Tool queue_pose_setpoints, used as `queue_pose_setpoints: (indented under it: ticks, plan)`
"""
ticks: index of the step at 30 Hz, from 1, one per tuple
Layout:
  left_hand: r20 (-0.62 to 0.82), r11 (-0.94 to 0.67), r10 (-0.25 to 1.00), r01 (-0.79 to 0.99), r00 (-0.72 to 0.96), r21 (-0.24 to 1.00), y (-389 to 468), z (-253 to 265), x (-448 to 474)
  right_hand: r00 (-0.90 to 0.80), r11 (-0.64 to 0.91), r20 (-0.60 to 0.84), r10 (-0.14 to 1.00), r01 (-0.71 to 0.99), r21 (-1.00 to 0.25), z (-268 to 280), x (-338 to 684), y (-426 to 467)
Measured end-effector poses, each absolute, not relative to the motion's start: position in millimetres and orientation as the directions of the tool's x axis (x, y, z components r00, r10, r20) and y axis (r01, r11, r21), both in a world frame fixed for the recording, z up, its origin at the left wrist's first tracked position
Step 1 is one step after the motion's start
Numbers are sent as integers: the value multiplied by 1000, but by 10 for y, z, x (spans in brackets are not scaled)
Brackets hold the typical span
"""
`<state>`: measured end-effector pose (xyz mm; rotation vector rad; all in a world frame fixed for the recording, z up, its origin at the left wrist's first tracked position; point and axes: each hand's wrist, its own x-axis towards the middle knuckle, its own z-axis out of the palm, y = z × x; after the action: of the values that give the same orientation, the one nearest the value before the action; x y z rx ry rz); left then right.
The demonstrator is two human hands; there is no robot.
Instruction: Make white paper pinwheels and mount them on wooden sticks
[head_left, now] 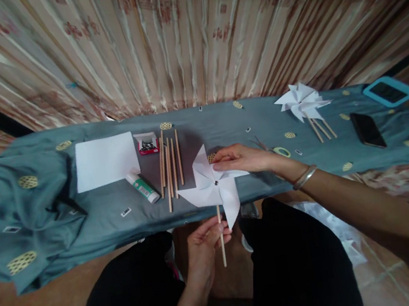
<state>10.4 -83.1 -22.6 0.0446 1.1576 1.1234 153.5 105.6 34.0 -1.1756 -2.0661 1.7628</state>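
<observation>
A white paper pinwheel (208, 193) with a small metal pin at its centre is held over the front edge of the cloth-covered table. Its wooden stick (224, 255) points down toward my lap, pinched between the thumb and fingers of my left hand (202, 247). My right hand (243, 158), with a bangle at the wrist, reaches in from the right; its fingers are closed at the upper right blade, close to the pin. Part of that blade is hidden under the hand. Left of the pinwheel lie several loose wooden sticks (173, 163).
A small red box of pins (148, 144), a stack of white paper (105, 161) and a glue stick (143, 187) lie left. Scissors (280, 152) rest behind my right wrist. Finished pinwheels (304, 102), a black phone (368, 130) and a blue-framed device (389, 91) are at right.
</observation>
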Motion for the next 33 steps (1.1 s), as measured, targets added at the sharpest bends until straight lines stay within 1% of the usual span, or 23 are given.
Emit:
queue_pose_setpoints:
  ticks: [2,4,6,9,12,14,17,19,20,22,24,25,27,30,33]
  plan:
    - [-689,478,722,-677,-60,560,-777,-174,94,-626,-31,-278,729,375,-927,396,1576,1025]
    - [-675,459,734,-677,-76,575,-721,-106,86,-554,6,-178,813,315,-949,442,1625,990]
    - [-651,440,755,-671,-84,597,-664,-27,79,-453,43,-73,889,241,-970,474,1678,957]
    - [-604,406,791,-659,-94,634,-569,88,76,-294,70,40,955,91,-993,496,1746,909]
    - [-540,355,835,-647,-105,675,-447,178,71,-124,91,98,987,-64,-994,494,1781,857]
    - [-498,326,860,-632,-110,703,-346,234,62,-15,111,114,993,-135,-985,473,1784,813]
    - [-451,293,884,-610,-120,736,-159,329,44,75,93,80,994,-191,-977,403,1768,722]
    - [-407,259,905,-595,-126,761,-17,400,34,36,35,29,999,-181,-983,342,1746,644]
    - [-378,236,916,-585,-131,776,54,434,32,-30,0,5,1000,-156,-988,312,1732,603]
    - [-332,196,933,-578,-137,792,183,492,35,-228,-66,-43,973,-92,-994,264,1693,523]
    - [-301,169,944,-584,-136,794,280,526,48,-416,-101,-83,905,-22,-995,232,1642,463]
    - [-292,162,947,-587,-133,793,314,531,57,-476,-100,-94,875,14,-995,219,1613,445]
    - [-286,163,950,-586,-123,794,357,515,76,-522,-63,-99,847,85,-994,191,1555,434]
    - [-289,178,951,-574,-108,800,384,447,99,-507,24,-73,859,182,-983,142,1495,457]
    - [-282,173,952,-550,-119,817,409,369,97,-499,102,-32,866,239,-966,111,1482,487]
